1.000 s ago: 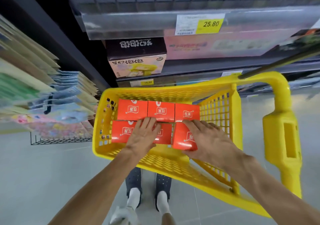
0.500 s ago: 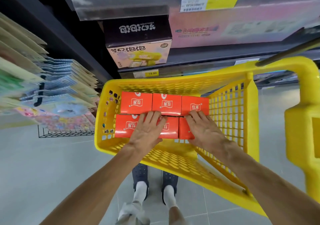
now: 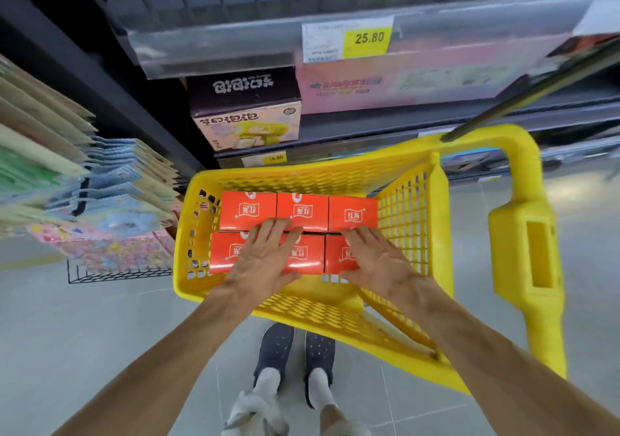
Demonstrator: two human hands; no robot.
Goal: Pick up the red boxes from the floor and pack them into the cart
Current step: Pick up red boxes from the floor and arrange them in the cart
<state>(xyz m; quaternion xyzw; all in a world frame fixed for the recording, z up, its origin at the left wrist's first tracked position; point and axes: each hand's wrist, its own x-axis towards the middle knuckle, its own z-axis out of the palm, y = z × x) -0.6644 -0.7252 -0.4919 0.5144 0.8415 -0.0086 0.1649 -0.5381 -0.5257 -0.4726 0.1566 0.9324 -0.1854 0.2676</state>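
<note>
I see six red boxes [image 3: 302, 212] packed in two rows inside the yellow cart [image 3: 436, 207], mid-frame. My left hand [image 3: 265, 261] and right hand [image 3: 379, 261] lie flat on the near row, fingers straight and slightly spread, gripping nothing.

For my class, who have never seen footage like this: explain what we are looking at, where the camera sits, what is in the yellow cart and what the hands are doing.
There is no machine here. A person wears a wide-angle camera on the head, so it looks down along both bare arms. The yellow cart stands on a shop floor before shelves with a price tag. Inside it lie six red boxes in two rows of three. The left hand and the right hand rest flat, fingers straight, on the near row; neither grips anything. The person's shoes show below the cart.
</note>
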